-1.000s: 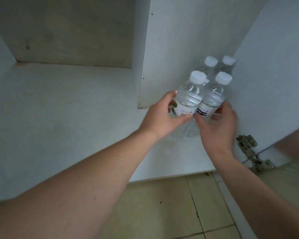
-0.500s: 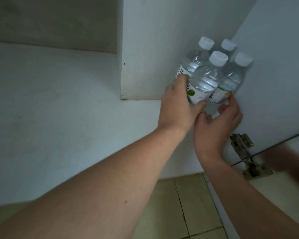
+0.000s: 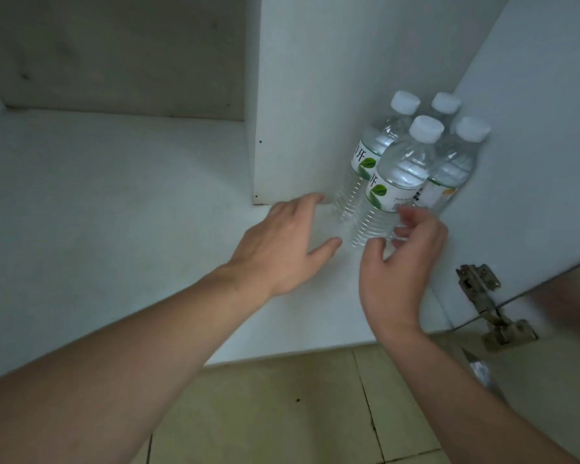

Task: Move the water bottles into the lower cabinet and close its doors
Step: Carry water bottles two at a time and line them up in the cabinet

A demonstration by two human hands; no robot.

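Observation:
Several clear water bottles (image 3: 399, 172) with white caps and green-leaf labels stand upright, bunched in the right corner of the white lower cabinet's floor (image 3: 114, 202). My left hand (image 3: 282, 246) hovers flat over the cabinet floor just left of the bottles, fingers straight, holding nothing. My right hand (image 3: 402, 259) is just in front of the nearest bottle with loosely curled fingers; its fingertips are at the bottle's lower part without gripping it.
A white divider panel (image 3: 302, 95) rises behind the bottles. The right cabinet wall (image 3: 533, 145) carries a metal hinge (image 3: 489, 303) near the front edge. Beige floor tiles (image 3: 298, 413) lie below the cabinet's front lip.
Both hands have let go of the bottles and drawn back toward me; the left hand moved left and opened flat. The bottles stay in the corner.

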